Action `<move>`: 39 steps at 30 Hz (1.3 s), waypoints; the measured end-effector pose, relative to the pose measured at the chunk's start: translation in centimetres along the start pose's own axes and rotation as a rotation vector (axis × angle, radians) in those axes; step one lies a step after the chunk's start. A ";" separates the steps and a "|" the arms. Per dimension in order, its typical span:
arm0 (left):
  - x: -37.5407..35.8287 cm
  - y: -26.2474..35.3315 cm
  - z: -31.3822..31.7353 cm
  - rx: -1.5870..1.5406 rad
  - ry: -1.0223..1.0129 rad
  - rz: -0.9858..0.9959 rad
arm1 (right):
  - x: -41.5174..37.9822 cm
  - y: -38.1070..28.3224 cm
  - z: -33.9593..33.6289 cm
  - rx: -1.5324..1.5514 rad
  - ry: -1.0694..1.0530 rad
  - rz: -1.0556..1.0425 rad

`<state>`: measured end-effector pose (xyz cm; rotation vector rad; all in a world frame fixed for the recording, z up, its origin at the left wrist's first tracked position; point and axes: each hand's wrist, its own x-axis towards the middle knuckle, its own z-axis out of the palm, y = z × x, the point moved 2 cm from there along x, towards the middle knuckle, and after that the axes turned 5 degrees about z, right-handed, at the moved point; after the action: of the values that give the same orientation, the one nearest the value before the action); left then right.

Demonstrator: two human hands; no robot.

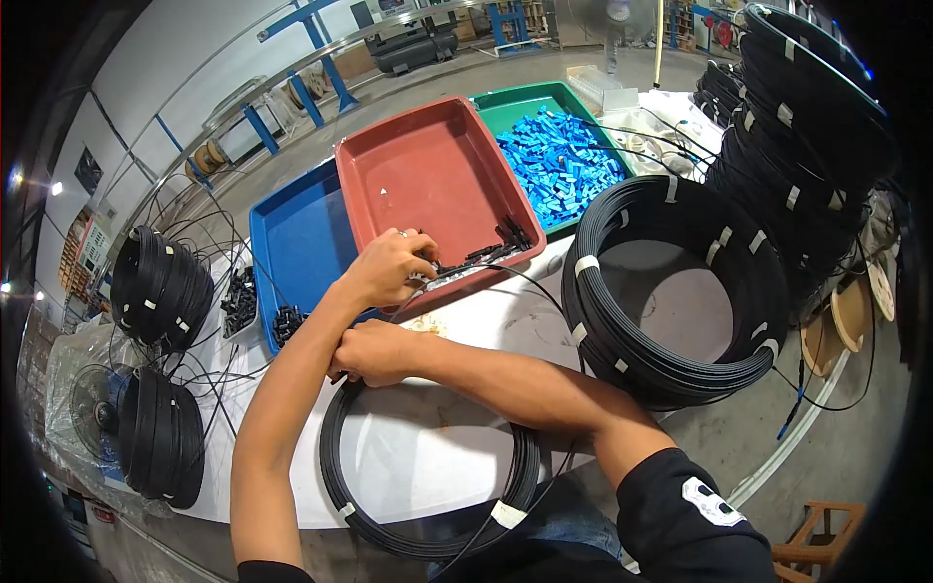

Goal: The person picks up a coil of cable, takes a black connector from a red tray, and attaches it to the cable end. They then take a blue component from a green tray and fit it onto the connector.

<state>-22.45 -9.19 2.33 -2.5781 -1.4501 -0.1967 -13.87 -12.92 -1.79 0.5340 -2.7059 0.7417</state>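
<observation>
My left hand (394, 267) reaches over the near side of the red tray (418, 175), fingers curled in a pinch. Small black parts (510, 233) and clear pieces lie along that side, close to the fingertips; what they grip is hidden. Lower down, my right hand (374, 352) is closed at the top left of a coil of black cable (335, 457) bound with white tape. Dark cable shows under its fingers. A thin black cable (505, 270) arches from between the hands toward the right. My right forearm passes above the coil.
A blue tray (301, 219) and a green tray (535, 97) of blue connectors (559, 165) flank the red one. A large cable coil (671, 379) stands at right beside tall stacked coils (807, 126). More coils (160, 287) and loose black parts (238, 301) are at left.
</observation>
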 end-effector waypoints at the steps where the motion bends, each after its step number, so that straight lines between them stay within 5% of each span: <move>1: 0.1 -0.1 0.6 0.016 -0.068 -0.027 | -0.1 0.0 0.0 0.009 0.020 -0.011; 17: -1.3 -1.7 2.0 0.178 -0.119 -0.102 | 0.0 0.2 -0.1 -0.004 -0.010 -0.014; 20: -1.6 -1.7 1.0 0.039 0.091 -0.149 | 0.1 0.0 -0.4 0.028 -0.023 -0.044; 23: -2.6 -1.5 -1.0 -0.478 0.326 -0.688 | -0.3 -0.6 -1.1 -0.020 -0.071 -0.006; 28: -6.0 -1.4 -1.9 -0.496 0.492 -0.751 | -0.1 -0.1 -0.7 -0.050 0.076 -0.053; 30: -8.0 -0.6 -1.9 -0.596 0.783 -0.699 | -0.1 0.1 -0.8 -0.062 0.094 -0.082; 34: -12.4 3.0 -3.6 -0.754 1.034 -0.690 | 0.0 -0.3 -1.5 -0.112 0.243 -0.038; 39: -17.6 7.0 -2.5 -0.708 1.107 -0.704 | 0.0 -0.7 -2.7 0.112 0.402 -0.055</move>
<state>-25.61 -27.94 0.61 -1.4846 -1.7787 -2.0920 -13.10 -12.08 0.75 0.4282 -2.2817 0.8832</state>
